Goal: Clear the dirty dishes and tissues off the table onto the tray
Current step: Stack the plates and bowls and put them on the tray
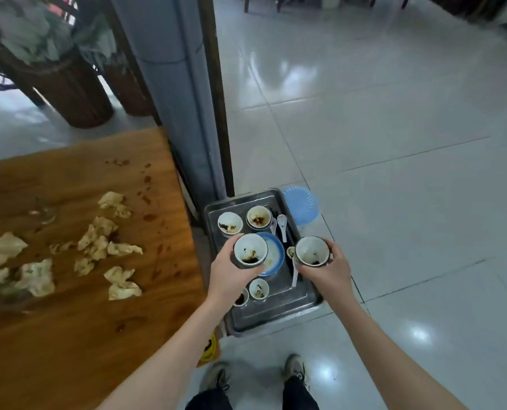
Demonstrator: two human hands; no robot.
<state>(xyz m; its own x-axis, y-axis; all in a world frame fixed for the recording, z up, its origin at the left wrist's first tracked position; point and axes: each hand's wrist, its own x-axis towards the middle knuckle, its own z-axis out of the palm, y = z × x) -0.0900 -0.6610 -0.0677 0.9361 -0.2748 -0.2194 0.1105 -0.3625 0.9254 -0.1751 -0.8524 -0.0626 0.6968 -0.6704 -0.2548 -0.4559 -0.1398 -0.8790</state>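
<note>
A metal tray [276, 318] sits on a blue stool [301, 204] beside the wooden table [77, 335]. My left hand [231, 276] grips a dirty bowl [250, 253] above the tray's blue plate [274, 255]. My right hand [327, 269] grips another dirty bowl [311, 250] over the tray's right edge. On the tray lie two soiled bowls [230, 222] [258, 217] at the far end, two small sauce cups [258, 289] [241, 298] near my left wrist, and white spoons [282, 226]. Several crumpled stained tissues [98, 241] are scattered on the table.
An overturned clear glass [46, 213] lies on the table among sauce stains. A grey pillar [175, 93] stands behind the tray. Woven planters [68, 93] sit at the far left. Shiny tiled floor [394, 143] spreads to the right. My shoes [295, 369] stand below the tray.
</note>
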